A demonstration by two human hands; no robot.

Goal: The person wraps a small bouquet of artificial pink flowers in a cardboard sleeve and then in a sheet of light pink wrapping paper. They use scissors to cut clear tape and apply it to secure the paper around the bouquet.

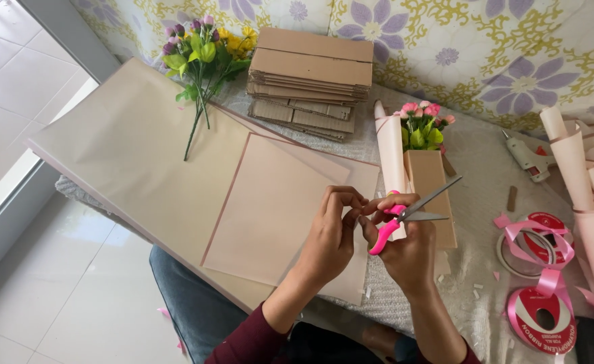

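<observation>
My right hand (410, 244) grips pink-handled scissors (411, 211) with the blades open and pointing up to the right. My left hand (332, 232) is curled beside it, fingertips pinched together near the scissor handles; what it pinches is too small to tell. Both hands hover over the right edge of pale pink paper sheets (270, 202). Just behind the hands stands a small brown box (430, 189) with a bunch of pink artificial flowers (424, 125) and a rolled pink paper cone (390, 152).
A large stack of pink-beige paper (128, 155) covers the left of the table. Purple and yellow artificial flowers (202, 57) lie at the back beside flattened cardboard (308, 77). A glue gun (527, 158), pink ribbon spools (541, 311), tape and more paper cones (573, 158) sit right.
</observation>
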